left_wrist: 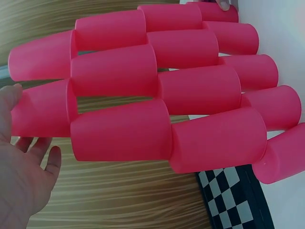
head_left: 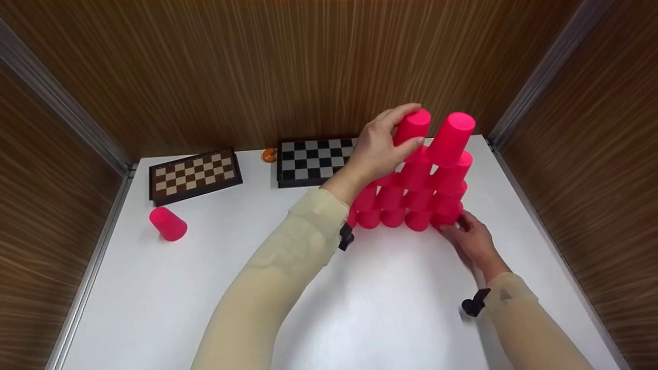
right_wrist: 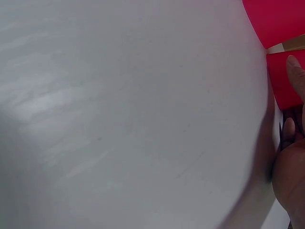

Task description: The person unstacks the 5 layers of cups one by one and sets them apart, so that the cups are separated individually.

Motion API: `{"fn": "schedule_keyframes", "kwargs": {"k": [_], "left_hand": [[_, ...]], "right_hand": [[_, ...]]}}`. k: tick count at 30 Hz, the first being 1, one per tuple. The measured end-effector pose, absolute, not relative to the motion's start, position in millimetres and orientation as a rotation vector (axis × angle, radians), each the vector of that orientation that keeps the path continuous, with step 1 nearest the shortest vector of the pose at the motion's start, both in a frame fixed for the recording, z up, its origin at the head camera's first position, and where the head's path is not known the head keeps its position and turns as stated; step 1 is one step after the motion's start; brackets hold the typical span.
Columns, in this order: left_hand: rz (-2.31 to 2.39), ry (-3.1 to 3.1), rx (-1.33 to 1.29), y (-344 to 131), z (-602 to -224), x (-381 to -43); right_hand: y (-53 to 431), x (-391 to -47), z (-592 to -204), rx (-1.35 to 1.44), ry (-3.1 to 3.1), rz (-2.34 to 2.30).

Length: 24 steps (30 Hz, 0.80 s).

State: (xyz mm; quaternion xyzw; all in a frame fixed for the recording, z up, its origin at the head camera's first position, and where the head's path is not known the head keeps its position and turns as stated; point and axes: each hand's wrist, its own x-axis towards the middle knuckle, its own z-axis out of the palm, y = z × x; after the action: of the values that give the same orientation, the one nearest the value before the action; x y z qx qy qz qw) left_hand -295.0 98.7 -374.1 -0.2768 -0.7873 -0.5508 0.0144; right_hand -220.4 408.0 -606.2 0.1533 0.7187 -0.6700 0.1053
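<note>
Near the back right corner of the white worktop stands a wall of upturned pink cups, the left hand gripping the left cup of its top row between thumb and fingers. The right hand touches the bottom row's right-end cup, though I cannot tell whether it pinches it; a lone pink cup sits near the left edge.
</note>
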Motion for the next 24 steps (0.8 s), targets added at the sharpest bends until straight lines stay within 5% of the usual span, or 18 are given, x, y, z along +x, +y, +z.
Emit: {"fn": "schedule_keyframes", "kwargs": {"k": [11, 24], "left_hand": [[-1.708, -2.383, -0.862, 84.5, -372.3, -289.1], [-1.644, -2.275, -0.815, 13.2, -373.0, -281.1]], "right_hand": [[410.8, -221.5, -611.2, 0.388, 2.207, -1.943], [408.2, -220.9, -607.1, 0.427, 2.128, -1.969]]}}
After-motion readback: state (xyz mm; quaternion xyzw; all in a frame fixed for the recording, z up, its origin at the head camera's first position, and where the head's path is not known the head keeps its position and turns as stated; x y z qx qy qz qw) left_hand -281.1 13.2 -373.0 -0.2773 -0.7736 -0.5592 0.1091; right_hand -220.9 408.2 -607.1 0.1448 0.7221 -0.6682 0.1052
